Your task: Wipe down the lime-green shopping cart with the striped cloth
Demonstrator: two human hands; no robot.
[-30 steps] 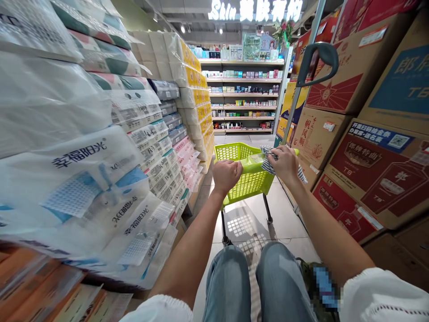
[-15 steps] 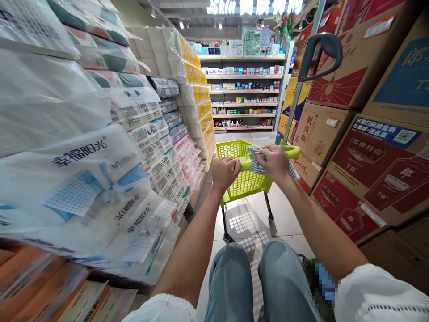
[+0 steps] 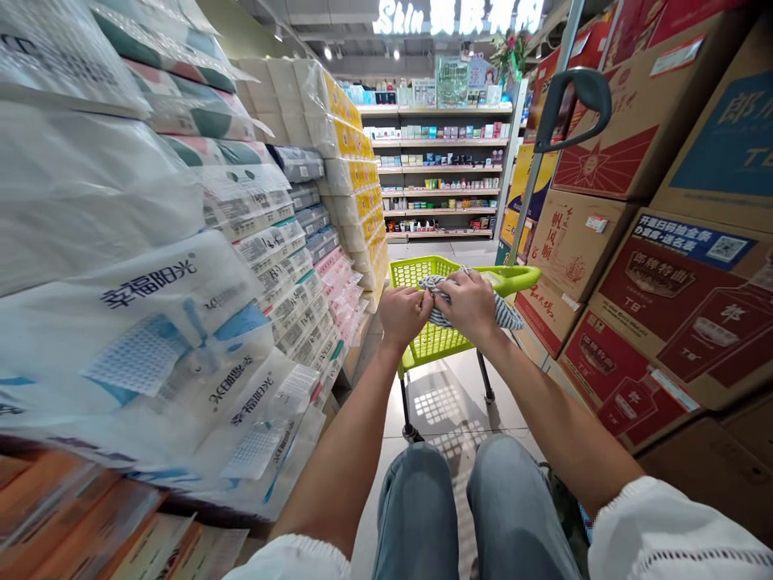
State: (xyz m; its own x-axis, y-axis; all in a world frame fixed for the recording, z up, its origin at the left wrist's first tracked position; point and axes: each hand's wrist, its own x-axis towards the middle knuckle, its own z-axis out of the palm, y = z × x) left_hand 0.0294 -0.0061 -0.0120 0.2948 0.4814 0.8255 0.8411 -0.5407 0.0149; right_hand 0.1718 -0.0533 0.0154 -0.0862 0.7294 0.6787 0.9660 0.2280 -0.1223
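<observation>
A lime-green shopping cart [image 3: 444, 339] stands on the tiled floor in front of me in a narrow store aisle. My left hand [image 3: 407, 312] is closed on the near rim of its basket. My right hand [image 3: 469, 303] presses a blue-and-white striped cloth [image 3: 504, 314] against the same rim, right beside my left hand, almost touching it. The cart's tall grey handle [image 3: 571, 105] rises at the upper right. My knees in blue jeans [image 3: 471, 507] show at the bottom.
Stacked plastic-wrapped paper packs [image 3: 181, 274] wall the left side, close to my left arm. Stacked cardboard boxes [image 3: 652, 266] line the right side. Shelves of small products [image 3: 440, 173] stand at the aisle's far end. The floor strip [image 3: 447, 403] between is narrow.
My right hand has slid the striped cloth leftward along the cart's rim, from its right corner to beside my left hand. The left hand has kept its grip.
</observation>
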